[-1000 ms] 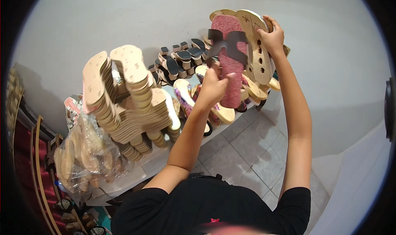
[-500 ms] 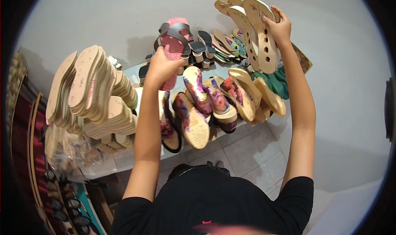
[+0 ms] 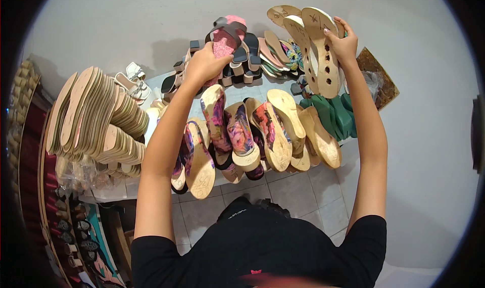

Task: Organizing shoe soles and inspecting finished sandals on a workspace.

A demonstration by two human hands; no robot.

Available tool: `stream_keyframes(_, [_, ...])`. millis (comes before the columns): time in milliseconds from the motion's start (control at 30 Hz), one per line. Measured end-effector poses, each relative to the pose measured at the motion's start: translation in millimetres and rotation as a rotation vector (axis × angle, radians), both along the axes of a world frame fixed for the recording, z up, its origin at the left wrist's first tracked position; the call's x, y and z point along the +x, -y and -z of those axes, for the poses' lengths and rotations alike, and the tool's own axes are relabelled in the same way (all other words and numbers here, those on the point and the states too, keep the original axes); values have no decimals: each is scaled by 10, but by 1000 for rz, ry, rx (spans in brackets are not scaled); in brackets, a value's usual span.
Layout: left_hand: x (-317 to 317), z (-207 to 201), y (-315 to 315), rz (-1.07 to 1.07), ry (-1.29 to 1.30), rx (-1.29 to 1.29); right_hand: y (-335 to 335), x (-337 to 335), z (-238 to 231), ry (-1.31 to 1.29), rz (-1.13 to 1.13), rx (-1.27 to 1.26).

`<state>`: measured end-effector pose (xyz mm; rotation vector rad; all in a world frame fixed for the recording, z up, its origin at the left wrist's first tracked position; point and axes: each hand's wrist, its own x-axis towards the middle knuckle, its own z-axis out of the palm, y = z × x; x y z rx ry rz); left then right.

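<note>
My left hand [image 3: 206, 65] is closed around a pink textured sandal [image 3: 225, 45] with dark crossed straps, held above the back of the table. In my right hand [image 3: 344, 41] are several pale wooden shoe soles [image 3: 321, 50], raised upright, with handwriting near their tops. A row of dark holes runs down the front one. My right fingers grip its upper edge, the thumb on its face. Beneath my hands, wooden-soled shoes with flowered uppers [image 3: 241, 129] lie along the near table edge. Black block-heeled sandals [image 3: 247, 60] stand just behind the pink sandal.
Tall stacks of pale soles [image 3: 83, 116] fill the table's left end, beside white sandals [image 3: 135, 86]. Green shoe pieces [image 3: 331, 116] sit at the right end, near a brown board [image 3: 379, 78]. Racked footwear [image 3: 86, 237] stands at lower left. Below the table is a tiled floor [image 3: 293, 192].
My left hand has moved the pink sandal slightly up and right. The held soles sit slightly lower and further right. The view has shifted, bringing the white sandals more into sight.
</note>
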<state>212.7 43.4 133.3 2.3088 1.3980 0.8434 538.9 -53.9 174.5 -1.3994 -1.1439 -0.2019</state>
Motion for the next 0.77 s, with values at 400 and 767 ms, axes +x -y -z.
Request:
stream_keyframes(400, [1416,563,-387,328,-496,72,220,1188,372,90,-9,0])
stream_keyframes(767, [2456,1790,-1348,450,-936,184,194,2463,1121,58,-143,-14])
